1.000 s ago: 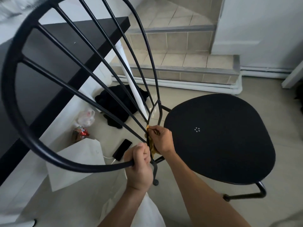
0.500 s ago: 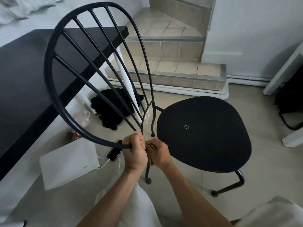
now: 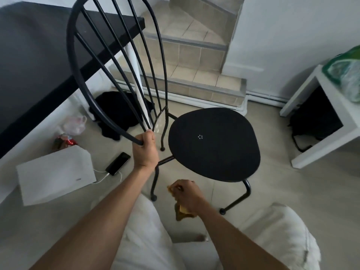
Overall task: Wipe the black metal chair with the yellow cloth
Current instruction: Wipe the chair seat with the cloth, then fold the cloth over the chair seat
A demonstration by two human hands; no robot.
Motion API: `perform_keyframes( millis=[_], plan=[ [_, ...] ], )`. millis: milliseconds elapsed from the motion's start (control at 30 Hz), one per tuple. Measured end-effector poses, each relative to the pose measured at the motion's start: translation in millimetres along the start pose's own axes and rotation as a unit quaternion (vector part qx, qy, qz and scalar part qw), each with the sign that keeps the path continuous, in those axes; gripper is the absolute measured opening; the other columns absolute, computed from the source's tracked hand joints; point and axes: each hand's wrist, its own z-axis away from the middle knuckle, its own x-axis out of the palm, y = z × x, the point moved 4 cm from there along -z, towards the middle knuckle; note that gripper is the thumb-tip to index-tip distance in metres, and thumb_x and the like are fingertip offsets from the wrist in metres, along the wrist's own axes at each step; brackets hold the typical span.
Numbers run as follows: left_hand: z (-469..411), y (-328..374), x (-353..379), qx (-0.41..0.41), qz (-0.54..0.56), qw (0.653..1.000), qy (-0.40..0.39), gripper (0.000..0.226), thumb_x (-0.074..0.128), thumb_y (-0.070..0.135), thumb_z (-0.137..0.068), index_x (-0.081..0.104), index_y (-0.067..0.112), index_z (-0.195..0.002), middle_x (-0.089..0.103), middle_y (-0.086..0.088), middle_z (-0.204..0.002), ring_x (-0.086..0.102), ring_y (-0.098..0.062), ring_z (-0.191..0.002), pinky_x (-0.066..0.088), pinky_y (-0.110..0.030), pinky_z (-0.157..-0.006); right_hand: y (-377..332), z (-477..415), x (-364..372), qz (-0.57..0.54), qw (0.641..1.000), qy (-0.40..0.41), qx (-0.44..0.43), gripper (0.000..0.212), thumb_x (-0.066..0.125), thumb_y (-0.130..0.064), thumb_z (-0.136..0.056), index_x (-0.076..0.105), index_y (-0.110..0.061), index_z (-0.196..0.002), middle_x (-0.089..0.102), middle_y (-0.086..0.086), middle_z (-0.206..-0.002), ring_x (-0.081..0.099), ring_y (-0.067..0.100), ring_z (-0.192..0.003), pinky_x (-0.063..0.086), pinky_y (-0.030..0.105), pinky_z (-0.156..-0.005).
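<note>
We note the black metal chair (image 3: 212, 145) standing on the pale floor (image 3: 292, 191) in front of the seated person, its rounded seat toward the right and its hooped, spindled back toward the left. The left hand (image 3: 145, 151) is wrapped firmly round the lower end of the back's outer hoop, just where the spindles gather. The right hand (image 3: 187, 197) is clear of the chair, near its nearest leg, with fingers curled round the yellow cloth (image 3: 182, 212). The cloth is bunched in the fist and a fold hangs below the wrist, touching no part of the frame. The back appears to lean toward the camera, though the wide lens may exaggerate this.

Beside the chair's back, the black counter (image 3: 39, 55) fills the upper left. On the floor beneath and near it lie a dark garment (image 3: 118, 112), a crumpled plastic bag (image 3: 75, 124), a white box (image 3: 56, 174) and a phone (image 3: 117, 163) with a white cable plugged in. Tiled steps (image 3: 194, 55) rise behind the chair. A white shelf unit (image 3: 331, 133) at the right carries a green wrapped package (image 3: 344, 75).
</note>
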Motion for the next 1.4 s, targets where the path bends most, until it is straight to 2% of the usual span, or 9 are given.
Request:
perform_keyframes(
  millis=[200,267,400,467,600,800,1100,1300,1400],
  plan=[
    [14,-2,3,-0.036,-0.049,0.998,0.031,0.035,0.041,0.017,-0.091,0.044,0.024,-0.057,0.039,0.006,-0.051,0.038,-0.01,-0.047,0.029,-0.026,-0.048,-6,19,-72,-0.044,0.998,0.048,-0.022,0.011,0.058,-0.025,-0.098,0.069,-0.023,-0.098,0.07,-0.005,-0.088,0.068,0.009,-0.079,0.058,0.027,-0.076],
    [23,-15,1,-0.062,-0.157,0.984,0.06,0.015,0.044,0.016,-0.094,0.053,0.008,-0.086,0.057,-0.007,-0.078,0.056,-0.021,-0.074,0.039,-0.02,-0.059,-15,25,-105,-0.036,0.996,0.07,-0.041,0.009,0.06,-0.027,-0.097,0.068,-0.026,-0.097,0.071,-0.006,-0.089,0.069,0.009,-0.082,0.058,0.028,-0.077],
    [63,-57,11,-0.206,-0.289,0.934,0.036,0.057,0.053,0.018,-0.092,0.034,-0.005,-0.14,0.036,-0.026,-0.139,0.045,-0.036,-0.123,0.043,-0.037,-0.095,-36,31,-168,-0.058,0.986,0.138,-0.076,0.009,0.058,-0.028,-0.098,0.065,-0.025,-0.102,0.069,-0.006,-0.097,0.067,0.008,-0.089,0.055,0.024,-0.078],
    [81,-62,31,-0.244,-0.262,0.933,-0.031,0.051,0.05,0.02,-0.095,0.038,-0.003,-0.139,0.038,-0.025,-0.14,0.051,-0.034,-0.121,0.047,-0.038,-0.095,-44,34,-193,-0.07,0.978,0.172,-0.098,0.009,0.057,-0.026,-0.098,0.064,-0.023,-0.104,0.067,-0.005,-0.096,0.065,0.007,-0.087,0.051,0.019,-0.074],
    [70,-31,80,-0.164,-0.178,0.955,-0.173,0.041,0.049,0.026,-0.098,0.045,0.016,-0.138,0.049,-0.002,-0.134,0.052,-0.01,-0.113,0.041,-0.017,-0.082,-48,32,-226,-0.053,0.974,0.195,-0.104,0.01,0.054,-0.027,-0.1,0.061,-0.021,-0.105,0.061,-0.009,-0.088,0.058,0.002,-0.078,0.041,0.007,-0.06],
    [34,10,138,-0.03,-0.228,0.903,-0.364,0.042,0.057,0.042,-0.092,0.05,0.033,-0.132,0.052,0.007,-0.131,0.05,-0.009,-0.12,0.044,-0.032,-0.099,-52,25,-252,-0.099,0.967,0.199,-0.121,0.006,0.062,-0.023,-0.096,0.067,-0.023,-0.093,0.07,0.003,-0.096,0.067,0.018,-0.091,0.055,0.033,-0.084],
    [5,43,162,0.067,-0.227,0.928,-0.288,0.012,0.058,0.028,-0.093,0.063,0.019,-0.101,0.065,0.007,-0.092,0.064,-0.008,-0.086,0.056,-0.036,-0.083,-47,14,-282,-0.094,0.962,0.233,-0.111,0.01,0.055,-0.024,-0.099,0.06,-0.024,-0.09,0.071,0.003,-0.093,0.068,0.026,-0.089,0.057,0.05,-0.085],
    [-5,50,167,0.145,-0.258,0.921,-0.252,0.019,0.057,0.029,-0.094,0.066,0.016,-0.105,0.066,0.003,-0.096,0.064,-0.007,-0.084,0.058,-0.033,-0.078,-68,13,-297,-0.069,0.952,0.262,-0.14,0.011,0.056,-0.019,-0.098,0.051,-0.017,-0.088,0.07,-0.001,-0.108,0.069,0.009,-0.073,0.053,0.022,-0.056],
    [-3,54,169,0.161,-0.293,0.898,-0.286,0.03,0.061,0.05,-0.087,0.064,0.022,-0.097,0.063,0.007,-0.091,0.061,-0.003,-0.078,0.055,-0.024,-0.07,-82,15,-314,-0.04,0.947,0.288,-0.138,0.013,0.057,-0.02,-0.097,0.05,-0.022,-0.085,0.07,0.01,-0.09,0.067,0.021,-0.068,0.057,0.034,-0.06]
  ],
)
